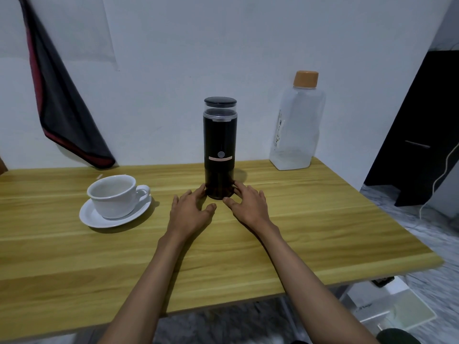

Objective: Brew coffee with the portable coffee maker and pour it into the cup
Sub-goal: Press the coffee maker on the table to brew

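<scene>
The tall black portable coffee maker (219,147) stands upright in the middle of the wooden table (323,232), with a dark lid over a clear top section. My left hand (191,209) rests on the table at its lower left, fingers spread, fingertips touching the base. My right hand (248,202) lies at the lower right, fingers apart, fingertips against the base. Neither hand wraps around it. To the left, a white cup (114,194) sits on a white saucer (99,217); the cup looks empty.
A clear plastic bottle (295,130) with an orange cap stands at the back right near the wall. A dark cloth with red trim (62,103) hangs on the wall at left. The table's right edge drops to a grey floor beside a black cabinet (422,125).
</scene>
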